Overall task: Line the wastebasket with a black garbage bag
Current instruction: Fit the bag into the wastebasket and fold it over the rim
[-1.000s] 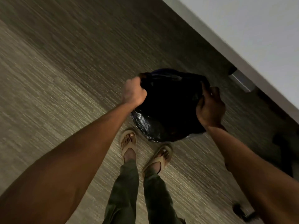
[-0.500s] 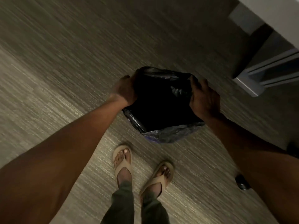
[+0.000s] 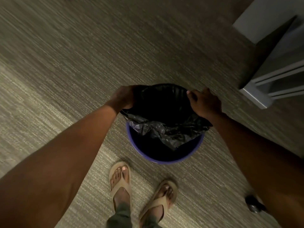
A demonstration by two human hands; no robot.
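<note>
Left hand (image 3: pixel 123 98) and right hand (image 3: pixel 204 102) each pinch the mouth of the black garbage bag (image 3: pixel 162 119), spread open above the blue wastebasket (image 3: pixel 164 159) on carpet; bag partly in, next likely lowering, cuffing over rim.

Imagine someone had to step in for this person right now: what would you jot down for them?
Left hand: gripping the left side of the black garbage bag's mouth.
Right hand: gripping the right side of the mouth.
The bag is spread open between them, its body sagging into the blue wastebasket, which stands on the carpet just ahead of the feet.
Done: bag opened and positioned over the basket.
Left: the near blue rim is still bare, so push the bag down inside and fold its edge over the rim all round.
</note>
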